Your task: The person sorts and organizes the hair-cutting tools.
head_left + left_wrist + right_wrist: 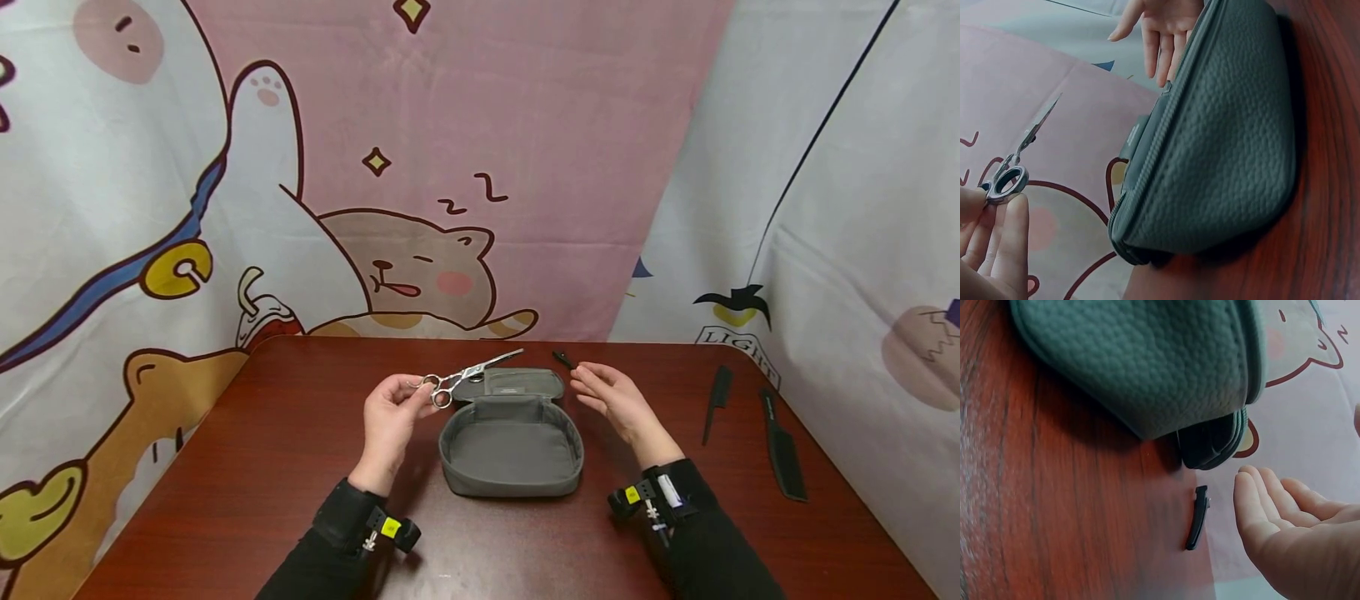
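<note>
a: left hand (390, 414)?
b: fingers (1010, 234) pinching silver metal scissors (467, 377) by the ring handles, held above the red-brown wooden surface (247, 467), just left of the open grey fabric pouch (512, 446).
a: right hand (617, 402)?
b: fingers relaxed, palm up, holding nothing, near a small black hair clip (1197, 517).

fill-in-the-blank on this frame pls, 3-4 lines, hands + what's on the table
1. The left hand holds a pair of silver ____ by the finger rings.
2. The right hand is open, palm up, and holds ____.
3. The grey case lies unzipped between the two ____.
4. The small black hair clip lies on the ____, beside the case.

Missing words: scissors; nothing; hands; table
</note>
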Demonstrator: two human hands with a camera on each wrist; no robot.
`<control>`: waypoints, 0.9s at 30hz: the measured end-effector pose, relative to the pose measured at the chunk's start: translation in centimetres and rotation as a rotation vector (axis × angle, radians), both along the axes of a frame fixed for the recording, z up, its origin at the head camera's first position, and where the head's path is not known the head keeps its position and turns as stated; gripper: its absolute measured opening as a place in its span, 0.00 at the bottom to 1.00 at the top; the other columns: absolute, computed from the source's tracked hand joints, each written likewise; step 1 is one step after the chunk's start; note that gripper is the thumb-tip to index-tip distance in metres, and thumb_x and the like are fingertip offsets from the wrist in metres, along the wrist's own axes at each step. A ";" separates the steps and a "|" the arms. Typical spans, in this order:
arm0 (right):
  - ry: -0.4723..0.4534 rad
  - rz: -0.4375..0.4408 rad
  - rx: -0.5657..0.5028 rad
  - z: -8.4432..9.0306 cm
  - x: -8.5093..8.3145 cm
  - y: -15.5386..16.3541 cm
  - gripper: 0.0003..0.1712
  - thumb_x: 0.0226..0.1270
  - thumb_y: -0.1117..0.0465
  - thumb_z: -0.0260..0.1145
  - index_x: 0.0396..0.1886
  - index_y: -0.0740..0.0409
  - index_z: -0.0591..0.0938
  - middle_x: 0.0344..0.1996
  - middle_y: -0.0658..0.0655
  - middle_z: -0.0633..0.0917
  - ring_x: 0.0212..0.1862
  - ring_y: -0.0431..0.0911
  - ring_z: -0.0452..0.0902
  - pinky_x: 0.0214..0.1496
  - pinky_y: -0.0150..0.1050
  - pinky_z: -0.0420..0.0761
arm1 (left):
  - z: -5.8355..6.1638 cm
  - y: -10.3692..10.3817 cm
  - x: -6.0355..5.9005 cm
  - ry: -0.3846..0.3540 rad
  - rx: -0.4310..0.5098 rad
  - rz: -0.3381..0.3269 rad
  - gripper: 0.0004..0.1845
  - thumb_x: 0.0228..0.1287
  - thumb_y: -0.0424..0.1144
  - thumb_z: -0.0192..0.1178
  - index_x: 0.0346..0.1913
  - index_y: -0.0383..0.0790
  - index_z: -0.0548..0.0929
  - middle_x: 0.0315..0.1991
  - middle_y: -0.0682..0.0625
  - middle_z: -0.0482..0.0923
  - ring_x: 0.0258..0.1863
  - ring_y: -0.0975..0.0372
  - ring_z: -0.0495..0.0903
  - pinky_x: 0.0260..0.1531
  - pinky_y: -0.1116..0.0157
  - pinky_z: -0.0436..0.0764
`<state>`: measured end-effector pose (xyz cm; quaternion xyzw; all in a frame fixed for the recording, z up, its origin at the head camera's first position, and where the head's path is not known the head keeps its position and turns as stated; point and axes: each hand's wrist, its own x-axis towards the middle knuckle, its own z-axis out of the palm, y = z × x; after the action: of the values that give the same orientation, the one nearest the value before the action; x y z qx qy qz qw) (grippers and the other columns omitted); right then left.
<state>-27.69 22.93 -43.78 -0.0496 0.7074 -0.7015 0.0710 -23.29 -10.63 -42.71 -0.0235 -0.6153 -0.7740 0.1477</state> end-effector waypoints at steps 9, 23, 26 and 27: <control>-0.105 0.021 -0.009 -0.5 -0.8 0.2 0.39 0.78 0.53 0.55 0.74 0.75 0.54 0.69 0.78 0.61 0.69 0.65 0.63 0.64 0.48 0.71 | -0.5 -0.9 0.0 -0.047 -0.024 -0.007 0.07 0.61 0.24 0.66 0.40 0.24 0.81 0.38 0.30 0.82 0.30 0.54 0.87 0.33 0.61 0.84; -0.211 0.072 0.050 -1.0 -2.7 -0.1 0.44 0.76 0.51 0.58 0.73 0.79 0.50 0.65 0.79 0.66 0.62 0.59 0.73 0.60 0.47 0.75 | -1.1 -2.6 -0.3 -0.071 -0.058 0.016 0.07 0.61 0.24 0.66 0.40 0.24 0.81 0.34 0.38 0.83 0.32 0.49 0.87 0.34 0.55 0.85; -0.234 0.085 0.059 -1.2 -3.2 -0.1 0.44 0.77 0.52 0.56 0.73 0.80 0.48 0.66 0.80 0.65 0.64 0.62 0.71 0.61 0.47 0.75 | -1.3 -2.9 -0.2 -0.094 -0.078 0.016 0.09 0.61 0.25 0.67 0.42 0.23 0.81 0.34 0.37 0.83 0.33 0.48 0.87 0.34 0.57 0.85; -0.241 0.091 0.062 -1.2 -3.3 -0.1 0.44 0.78 0.53 0.56 0.73 0.80 0.48 0.66 0.80 0.64 0.65 0.62 0.70 0.61 0.47 0.75 | -1.3 -3.0 -0.1 -0.102 -0.082 0.012 0.09 0.61 0.26 0.67 0.43 0.23 0.81 0.34 0.37 0.83 0.32 0.50 0.87 0.34 0.58 0.85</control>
<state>-30.97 22.80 -45.00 0.0051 0.7120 -0.6763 0.1889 -23.43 -13.58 -44.01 0.0135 -0.6533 -0.7475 0.1199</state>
